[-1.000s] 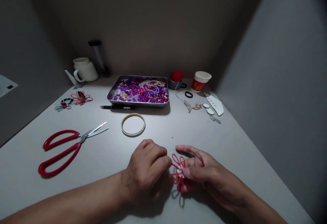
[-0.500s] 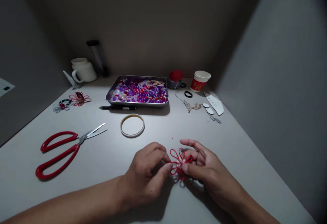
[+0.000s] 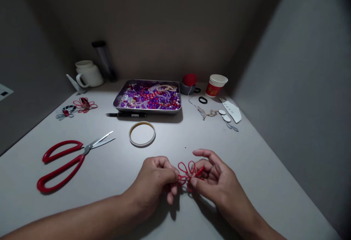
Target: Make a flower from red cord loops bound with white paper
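A red cord flower with several loops is held between my two hands, just above the table near its front. My left hand pinches the loop on its left side between thumb and fingers. From the other side, my right hand grips the flower near its centre with thumb and fingertips, the index finger stretched out over it. Part of the flower's right side is hidden by my right fingers.
Open red-handled scissors lie left. A tape roll, a pen and a metal tray of beads stand ahead. Two finished-looking cord flowers lie far left; a paper cup and cord balls are back right.
My left hand has turned and shifted left, its thumb now on top of the loop. The flower has moved slightly left and tilted; my right hand keeps its grip.
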